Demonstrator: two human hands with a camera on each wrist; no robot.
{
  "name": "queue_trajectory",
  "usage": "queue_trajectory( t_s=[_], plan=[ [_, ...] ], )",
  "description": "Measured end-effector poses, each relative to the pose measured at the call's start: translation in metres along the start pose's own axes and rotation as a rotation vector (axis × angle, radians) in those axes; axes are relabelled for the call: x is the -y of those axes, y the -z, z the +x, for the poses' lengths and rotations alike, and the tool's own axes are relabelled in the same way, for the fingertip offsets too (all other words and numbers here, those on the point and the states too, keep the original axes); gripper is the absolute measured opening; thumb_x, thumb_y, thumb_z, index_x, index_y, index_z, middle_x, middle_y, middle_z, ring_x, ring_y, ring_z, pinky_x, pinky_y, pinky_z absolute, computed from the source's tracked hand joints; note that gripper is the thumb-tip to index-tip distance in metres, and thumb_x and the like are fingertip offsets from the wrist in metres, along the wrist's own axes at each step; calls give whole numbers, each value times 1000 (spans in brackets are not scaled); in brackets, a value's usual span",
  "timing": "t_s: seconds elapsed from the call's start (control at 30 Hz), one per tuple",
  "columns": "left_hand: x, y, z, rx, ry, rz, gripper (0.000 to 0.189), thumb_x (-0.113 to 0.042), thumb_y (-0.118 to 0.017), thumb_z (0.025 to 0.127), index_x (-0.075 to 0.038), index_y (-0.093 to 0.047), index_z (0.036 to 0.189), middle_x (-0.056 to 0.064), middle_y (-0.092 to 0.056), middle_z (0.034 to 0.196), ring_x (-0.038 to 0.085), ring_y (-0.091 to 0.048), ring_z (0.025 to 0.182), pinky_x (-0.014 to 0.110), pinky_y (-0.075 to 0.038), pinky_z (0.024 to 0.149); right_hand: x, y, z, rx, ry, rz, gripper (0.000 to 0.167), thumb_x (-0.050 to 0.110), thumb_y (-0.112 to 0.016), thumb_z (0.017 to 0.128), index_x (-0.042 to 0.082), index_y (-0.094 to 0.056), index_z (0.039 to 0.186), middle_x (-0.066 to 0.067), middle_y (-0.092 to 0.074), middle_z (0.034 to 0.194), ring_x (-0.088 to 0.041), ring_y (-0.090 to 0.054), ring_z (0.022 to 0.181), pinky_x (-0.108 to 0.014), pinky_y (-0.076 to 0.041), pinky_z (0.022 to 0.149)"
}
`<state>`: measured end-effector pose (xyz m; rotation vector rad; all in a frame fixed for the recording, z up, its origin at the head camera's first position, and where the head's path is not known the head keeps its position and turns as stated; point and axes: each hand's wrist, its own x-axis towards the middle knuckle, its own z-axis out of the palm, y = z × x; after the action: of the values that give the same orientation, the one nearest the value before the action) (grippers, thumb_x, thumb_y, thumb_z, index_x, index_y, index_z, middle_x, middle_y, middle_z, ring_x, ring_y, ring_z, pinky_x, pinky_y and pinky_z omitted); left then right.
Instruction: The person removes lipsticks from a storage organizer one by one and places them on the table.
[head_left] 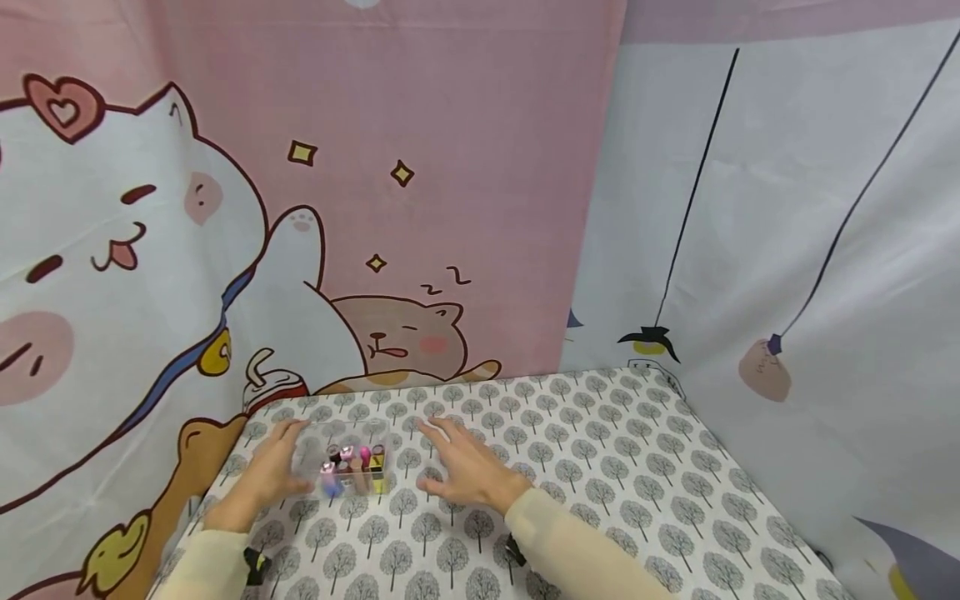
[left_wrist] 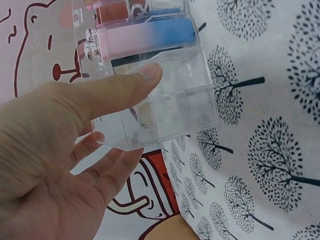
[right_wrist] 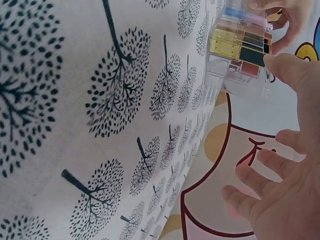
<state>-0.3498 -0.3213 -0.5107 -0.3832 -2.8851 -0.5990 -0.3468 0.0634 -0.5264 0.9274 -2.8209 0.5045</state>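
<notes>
A clear plastic organizer box (head_left: 313, 460) stands on the table, holding several small cosmetic tubes in its compartments. One tube (left_wrist: 150, 39) fades from pink to blue; another (right_wrist: 235, 49) is gold and black. At the box's left end is my left hand (head_left: 268, 468), thumb in front and fingers towards the back. In the left wrist view the thumb overlaps the clear wall; whether it touches, I cannot tell. To the right of the box, apart from it, my right hand (head_left: 474, 467) hovers with spread fingers and holds nothing.
A white cloth (head_left: 600, 492) printed with grey trees covers the table. Behind it hangs a pink backdrop (head_left: 480, 167) with cartoon cats, and a pale curtain (head_left: 825, 208) closes the right side. Dark straps (head_left: 257, 567) show at the wrists, below cream sleeves.
</notes>
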Motion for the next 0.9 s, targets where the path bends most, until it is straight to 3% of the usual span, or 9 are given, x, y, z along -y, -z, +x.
queue_trajectory(
  t_s=[0.37, 0.73, 0.9],
  plan=[
    [-9, -7, -1, 1, -21, -36, 113, -3, -108, 75, 10, -45, 168, 41, -45, 169, 66, -62, 140, 76, -60, 113, 9, -2, 12, 19, -22, 14, 104, 62, -79, 106, 23, -25, 187, -5, -33, 193, -32, -47, 172, -59, -49, 135],
    [-22, -12, -1, -2, -24, -54, 120, -7, -112, 70, 8, -46, 168, 40, -47, 168, 49, -73, 121, 66, -68, 104, 13, -14, 20, 20, -15, 24, 106, 63, -82, 104, 20, -28, 186, -3, -35, 192, -34, -50, 169, -61, -53, 132],
    [-26, -15, -1, 7, -17, -63, 119, -9, -113, 70, 4, -46, 169, 35, -49, 168, 49, -74, 123, 62, -70, 100, 14, -16, 23, 10, -9, -8, 108, 65, -82, 103, 18, -30, 185, -3, -36, 191, -33, -53, 167, -57, -55, 130]
  ],
)
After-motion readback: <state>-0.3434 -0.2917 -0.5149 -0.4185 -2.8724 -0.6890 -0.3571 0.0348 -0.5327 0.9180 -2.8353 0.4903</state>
